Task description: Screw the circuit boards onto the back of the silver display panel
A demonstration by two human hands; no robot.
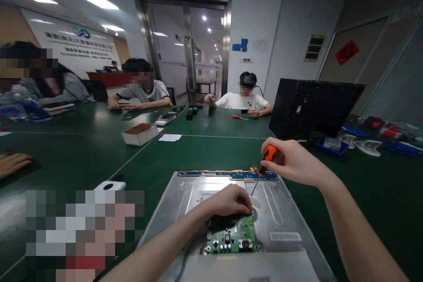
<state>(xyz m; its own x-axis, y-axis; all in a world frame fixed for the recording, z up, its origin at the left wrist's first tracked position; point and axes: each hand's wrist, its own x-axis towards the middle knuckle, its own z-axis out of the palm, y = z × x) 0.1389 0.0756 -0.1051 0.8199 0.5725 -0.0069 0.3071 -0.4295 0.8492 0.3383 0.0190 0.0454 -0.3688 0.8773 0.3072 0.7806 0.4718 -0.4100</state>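
A silver metal display panel [286, 224] lies back side up on the table before me, with a blue circuit strip [211, 175] along its far edge. My right hand [294, 161] grips an orange and black screwdriver [269, 153] by its handle. Its thin shaft slants down and left, the tip just above or at the panel; contact is unclear. My left hand [231, 200] rests at the far edge of a green circuit board [233, 235], fingers closed near its upper right corner. What those fingers pinch, if anything, is hidden.
A black monitor [313, 108] stands at the right, beside a blue tray [332, 146]. An open cardboard box [140, 134] sits left of centre. Another screwdriver [239, 117] lies farther back, near a seated person. Other people sit around the green table [211, 152]; someone's hand rests at the left.
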